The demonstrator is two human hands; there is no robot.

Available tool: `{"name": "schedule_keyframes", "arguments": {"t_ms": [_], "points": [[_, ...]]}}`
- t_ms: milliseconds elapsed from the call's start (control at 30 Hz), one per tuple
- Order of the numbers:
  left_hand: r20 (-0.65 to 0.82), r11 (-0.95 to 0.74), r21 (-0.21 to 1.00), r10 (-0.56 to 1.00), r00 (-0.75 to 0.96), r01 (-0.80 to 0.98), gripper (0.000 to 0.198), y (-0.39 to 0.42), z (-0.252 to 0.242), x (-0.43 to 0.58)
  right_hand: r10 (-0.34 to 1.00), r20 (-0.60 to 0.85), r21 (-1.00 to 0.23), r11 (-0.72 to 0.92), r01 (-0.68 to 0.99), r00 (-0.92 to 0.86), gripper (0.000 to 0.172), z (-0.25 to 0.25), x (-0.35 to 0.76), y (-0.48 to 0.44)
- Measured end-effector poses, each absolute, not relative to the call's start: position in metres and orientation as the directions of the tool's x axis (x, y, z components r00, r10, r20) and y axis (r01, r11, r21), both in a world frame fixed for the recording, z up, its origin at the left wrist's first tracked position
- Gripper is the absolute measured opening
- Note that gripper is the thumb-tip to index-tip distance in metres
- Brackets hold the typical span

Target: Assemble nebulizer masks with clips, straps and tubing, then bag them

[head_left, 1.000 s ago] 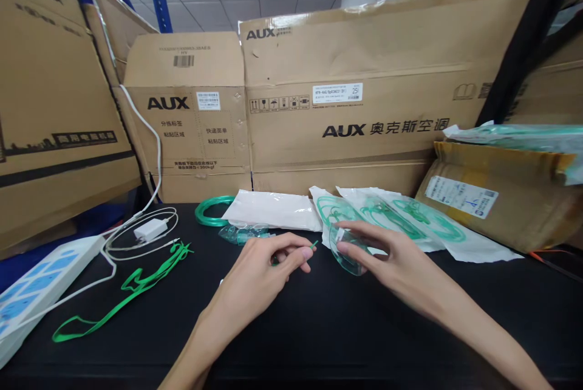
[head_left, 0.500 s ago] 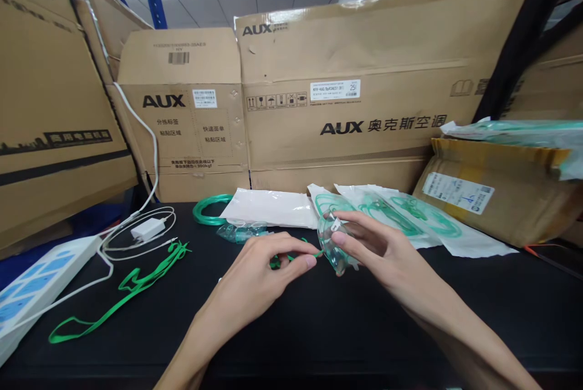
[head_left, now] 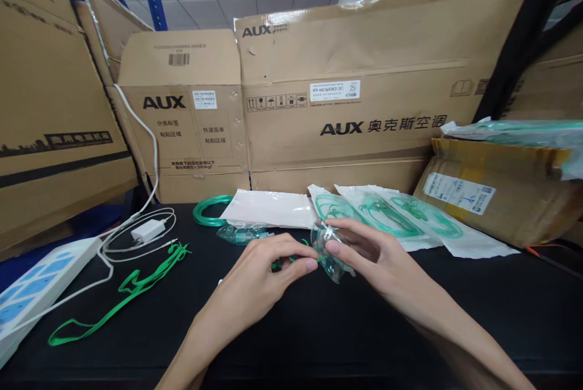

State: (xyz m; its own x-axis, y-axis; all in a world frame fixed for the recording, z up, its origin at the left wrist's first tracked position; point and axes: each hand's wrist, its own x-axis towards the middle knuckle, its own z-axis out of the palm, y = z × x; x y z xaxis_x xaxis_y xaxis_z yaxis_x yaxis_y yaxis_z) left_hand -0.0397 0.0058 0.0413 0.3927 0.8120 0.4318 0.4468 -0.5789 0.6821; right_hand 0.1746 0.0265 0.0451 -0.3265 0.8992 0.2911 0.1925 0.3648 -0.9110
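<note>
In the middle of the head view, my right hand (head_left: 371,250) grips a clear oxygen mask (head_left: 331,265), with thumb and fingers on its upper side. My left hand (head_left: 277,265) is closed in a pinch on a green elastic strap (head_left: 276,264), whose end reaches the side of the mask. Whether the strap passes through the mask cannot be made out. Beyond my left hand lies a clear plastic piece with a green tint (head_left: 243,233). Bundled green straps (head_left: 152,277) rest on the black table to the left.
A coil of green tubing (head_left: 212,211) and a white packet (head_left: 271,208) lie at the back. Packaged green tubing sets (head_left: 392,214) spread rightward to a cardboard box (head_left: 496,195). At left are a power strip (head_left: 43,287), a white charger (head_left: 148,230) and cable. Large cartons (head_left: 373,86) stand behind.
The mask has shifted slightly left and tilted in my right hand, closer to my left fingertips. My left hand has barely moved and keeps its pinch on the strap.
</note>
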Motion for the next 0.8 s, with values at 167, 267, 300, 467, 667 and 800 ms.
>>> {"name": "schedule_keyframes", "arguments": {"t_ms": [167, 267, 300, 467, 667, 800], "points": [[0.426, -0.585, 0.677, 0.807, 0.41, 0.447, 0.012, 0.005, 0.041, -0.04, 0.897, 0.293, -0.919, 0.359, 0.16, -0.33, 0.043, 0.044, 0.172, 0.026], [0.426, -0.579, 0.672, 0.812, 0.399, 0.461, 0.013, 0.005, 0.042, -0.042, 0.908, 0.298, -0.921, 0.355, 0.162, -0.294, 0.044, 0.043, 0.175, 0.027], [0.428, -0.582, 0.67, 0.81, 0.401, 0.461, 0.013, 0.005, 0.042, -0.043, 0.911, 0.297, -0.921, 0.352, 0.164, -0.286, 0.045, 0.043, 0.176, 0.027], [0.428, -0.589, 0.663, 0.805, 0.412, 0.463, 0.013, 0.005, 0.042, -0.043, 0.914, 0.282, -0.925, 0.339, 0.169, -0.292, 0.044, 0.044, 0.176, 0.026], [0.397, -0.559, 0.696, 0.823, 0.407, 0.452, 0.013, 0.004, 0.043, -0.042, 0.907, 0.275, -0.926, 0.339, 0.164, -0.321, 0.045, 0.042, 0.171, 0.026], [0.347, -0.511, 0.747, 0.846, 0.406, 0.426, 0.014, 0.003, 0.044, -0.041, 0.904, 0.282, -0.932, 0.338, 0.133, -0.322, 0.046, 0.039, 0.165, 0.025]]}}
